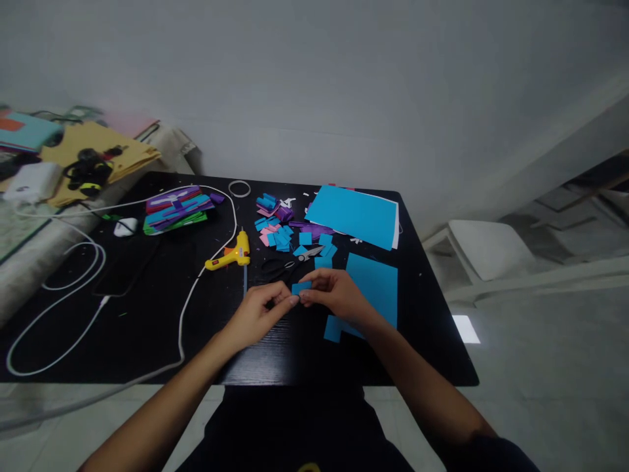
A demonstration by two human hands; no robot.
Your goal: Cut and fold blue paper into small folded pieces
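Pinched between nearly closed left fingers [284, 305] and right fingers [317, 297]: blue card [301, 287], over the desk [268, 367]. Best to keep both grips light and edges square, working clear of scissors [304, 256] just beyond and glue gun [240, 252] farther left.
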